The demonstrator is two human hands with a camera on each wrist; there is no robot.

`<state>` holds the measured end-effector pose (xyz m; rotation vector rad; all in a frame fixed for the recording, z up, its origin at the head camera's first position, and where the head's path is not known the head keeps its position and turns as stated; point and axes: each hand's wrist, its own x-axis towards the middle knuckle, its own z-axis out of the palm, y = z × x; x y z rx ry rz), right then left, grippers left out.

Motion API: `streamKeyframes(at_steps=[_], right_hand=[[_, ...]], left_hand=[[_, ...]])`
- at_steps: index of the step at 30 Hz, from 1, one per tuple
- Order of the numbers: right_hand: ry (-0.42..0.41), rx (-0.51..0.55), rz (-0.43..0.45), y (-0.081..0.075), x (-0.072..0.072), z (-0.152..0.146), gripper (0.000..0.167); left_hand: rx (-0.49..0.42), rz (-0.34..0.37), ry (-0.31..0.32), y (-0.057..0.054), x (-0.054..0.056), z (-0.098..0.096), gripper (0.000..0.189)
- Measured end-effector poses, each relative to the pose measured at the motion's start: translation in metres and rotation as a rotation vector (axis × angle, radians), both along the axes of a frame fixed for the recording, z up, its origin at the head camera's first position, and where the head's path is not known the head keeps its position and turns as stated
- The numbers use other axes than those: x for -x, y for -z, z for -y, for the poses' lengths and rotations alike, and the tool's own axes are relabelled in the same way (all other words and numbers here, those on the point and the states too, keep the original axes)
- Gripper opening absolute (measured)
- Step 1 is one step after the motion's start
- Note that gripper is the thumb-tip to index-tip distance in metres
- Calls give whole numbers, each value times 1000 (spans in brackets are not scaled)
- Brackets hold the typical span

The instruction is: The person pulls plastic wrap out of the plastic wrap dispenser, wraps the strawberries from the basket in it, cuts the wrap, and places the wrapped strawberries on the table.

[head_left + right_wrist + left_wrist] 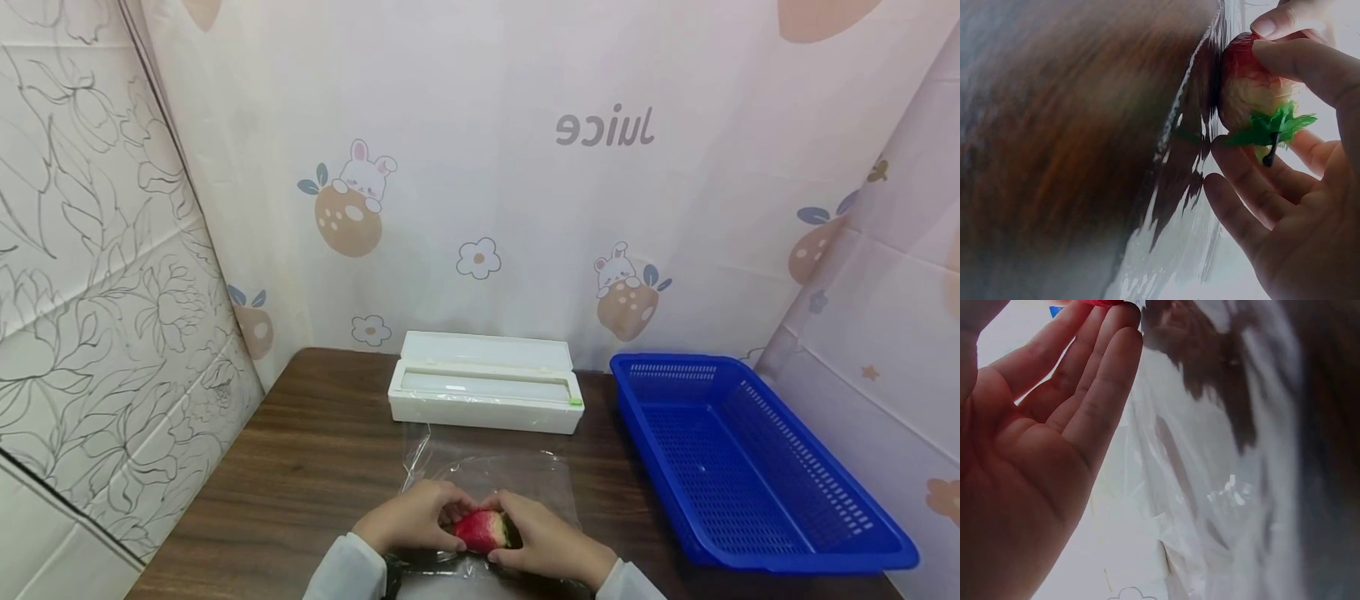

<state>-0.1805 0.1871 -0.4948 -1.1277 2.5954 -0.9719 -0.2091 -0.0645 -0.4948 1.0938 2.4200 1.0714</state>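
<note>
A red and pale-yellow strawberry with green leaves and a dark stem lies on its side on clear plastic wrap. My left hand holds its red tip end between thumb and fingers. From the other side my right hand grips it near the leaf end, thumb and forefinger on its sides. In the left wrist view only a sliver of red shows at the left hand's fingertips. The wrap runs wrinkled and shiny beneath both hands.
Behind the hands stands a white wrap dispenser box with its lid raised and a small green piece at its right end; the wrap extends from its front. A blue plastic basket sits at the right of the dark wooden table. Printed curtains hang behind.
</note>
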Motion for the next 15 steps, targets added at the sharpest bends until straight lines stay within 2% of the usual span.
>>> streamKeyframes(at_steps=[9, 15], right_hand=[[-6, -8, -21, -1, -3, 0, 53], [-12, 14, -15, -2, -4, -1, 56]], left_hand=[[19, -36, 2, 2, 0, 0, 41], [24, -43, 0, 2, 0, 0, 47]])
